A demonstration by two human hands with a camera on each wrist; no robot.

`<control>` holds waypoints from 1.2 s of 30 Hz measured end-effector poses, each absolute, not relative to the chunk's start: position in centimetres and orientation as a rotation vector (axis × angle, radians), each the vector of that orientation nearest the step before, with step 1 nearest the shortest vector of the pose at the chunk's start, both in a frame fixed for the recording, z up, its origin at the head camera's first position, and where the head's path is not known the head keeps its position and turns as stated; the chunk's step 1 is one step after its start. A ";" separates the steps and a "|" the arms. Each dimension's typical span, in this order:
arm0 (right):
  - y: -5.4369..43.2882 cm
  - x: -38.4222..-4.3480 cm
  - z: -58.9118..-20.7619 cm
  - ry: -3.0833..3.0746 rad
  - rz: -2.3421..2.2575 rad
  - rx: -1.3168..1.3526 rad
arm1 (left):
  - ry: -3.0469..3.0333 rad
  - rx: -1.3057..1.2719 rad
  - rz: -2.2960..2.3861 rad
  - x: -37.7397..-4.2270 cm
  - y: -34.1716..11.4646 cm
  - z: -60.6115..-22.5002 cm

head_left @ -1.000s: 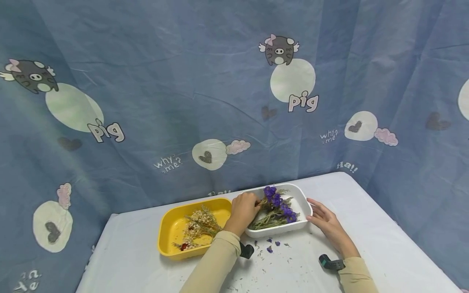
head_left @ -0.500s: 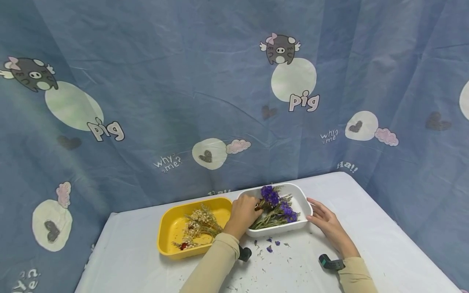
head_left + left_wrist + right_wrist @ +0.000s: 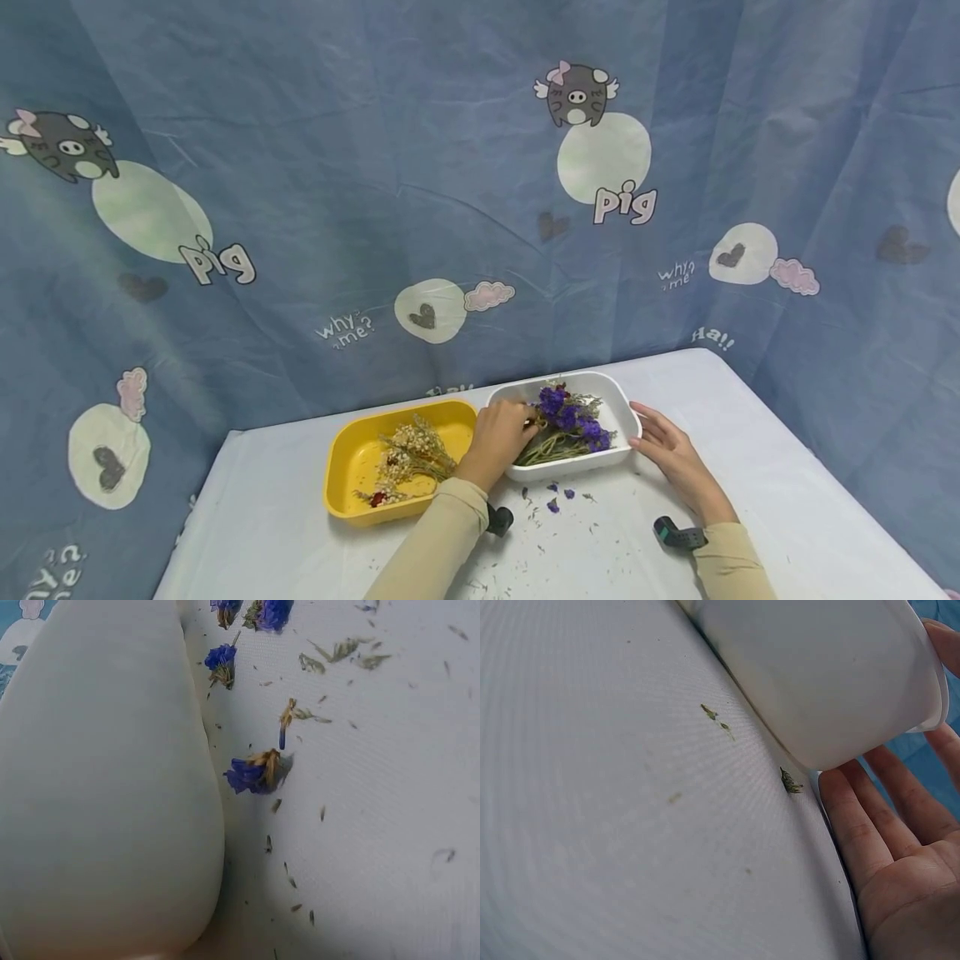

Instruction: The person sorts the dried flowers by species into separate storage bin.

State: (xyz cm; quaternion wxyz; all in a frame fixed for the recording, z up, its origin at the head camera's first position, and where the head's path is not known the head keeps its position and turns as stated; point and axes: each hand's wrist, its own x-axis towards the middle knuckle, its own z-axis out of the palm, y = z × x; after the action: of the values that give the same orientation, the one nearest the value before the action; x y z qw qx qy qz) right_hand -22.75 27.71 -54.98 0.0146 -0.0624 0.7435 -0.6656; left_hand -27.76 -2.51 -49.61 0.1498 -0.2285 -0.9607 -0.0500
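Note:
My left hand [image 3: 501, 435] reaches into the left part of the white tray [image 3: 557, 474], its thumb and fingers pinching dried stems; their gripped ends are hidden. Purple dried flowers [image 3: 572, 417] lie just right of the fingertips, with green stems [image 3: 551, 450] below them. A small dark red and cream bloom [image 3: 561, 389] shows behind the purple heads. My right hand [image 3: 678, 460] rests against the tray's right end. In the right wrist view, straight fingers [image 3: 855, 817] lie beside and beneath the tray's corner [image 3: 840, 705], the thumb at its rim.
Left of the white tray stands a yellow tray [image 3: 337, 454] holding cream dried flowers [image 3: 405, 462] and a red bloom [image 3: 377, 499]. Loose purple petals [image 3: 552, 506] and bits of stem litter the white tablecloth [image 3: 757, 450]. A blue printed curtain [image 3: 465, 167] hangs behind.
My left hand has shifted slightly within the white tray, and the upper purple flowers have turned and settled closer to the others. The red and cream bloom now shows behind them. The right hand stays put.

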 end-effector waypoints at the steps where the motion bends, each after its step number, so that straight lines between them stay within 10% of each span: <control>1: 27.7 -22.7 -55.0 2.315 -2.068 -0.189 | -2.762 -0.656 -0.156 -27.8 -2.6 -49.7; 36: 27.6 -22.7 -55.2 2.357 -2.035 -0.201 | -2.510 -0.661 -0.537 -25.2 -7.6 -49.9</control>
State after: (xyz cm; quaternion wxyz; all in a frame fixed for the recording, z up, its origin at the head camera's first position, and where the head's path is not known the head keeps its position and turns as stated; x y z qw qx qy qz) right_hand -22.68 27.59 -55.24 0.0107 -0.0644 0.7554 -0.6520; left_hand -25.18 -7.63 -49.88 0.2430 -0.2420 -0.9185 -0.1966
